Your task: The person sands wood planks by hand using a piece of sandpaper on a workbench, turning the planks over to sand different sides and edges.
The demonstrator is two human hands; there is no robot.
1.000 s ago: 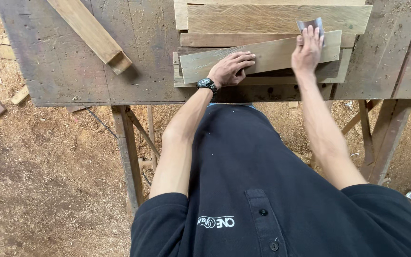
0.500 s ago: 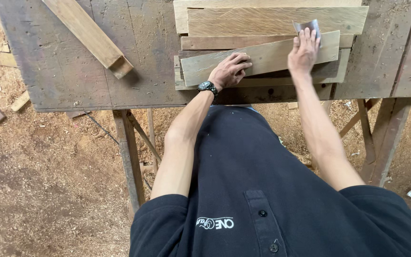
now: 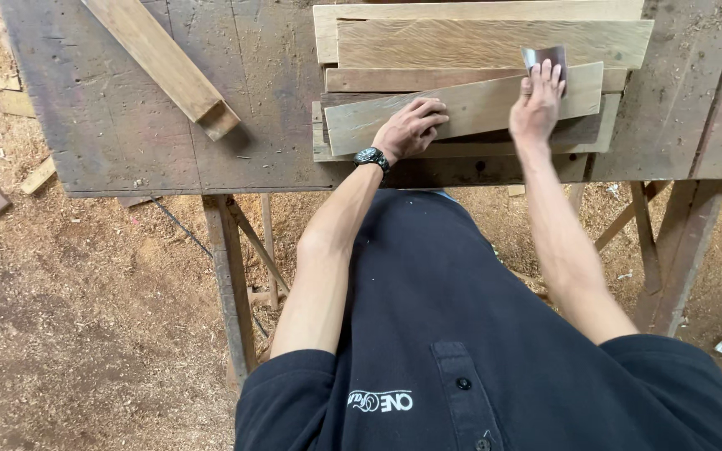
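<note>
Since the earlier frame the right hand (image 3: 538, 104) sits slightly lower on the board (image 3: 470, 107), the sandpaper (image 3: 545, 58) showing past its fingertips; the left hand (image 3: 409, 129) is unchanged. Near: left hand, watch (image 3: 371, 157) on its wrist, lies palm down with fingers loosely spread, pressing the board's left part. Right hand flat, fingers extended, pressing the grey sandpaper onto the board's right part. The board lies tilted atop a stack of planks (image 3: 486, 38) on the workbench (image 3: 94, 108). Farther left, a long beam (image 3: 160, 58) lies diagonally.
</note>
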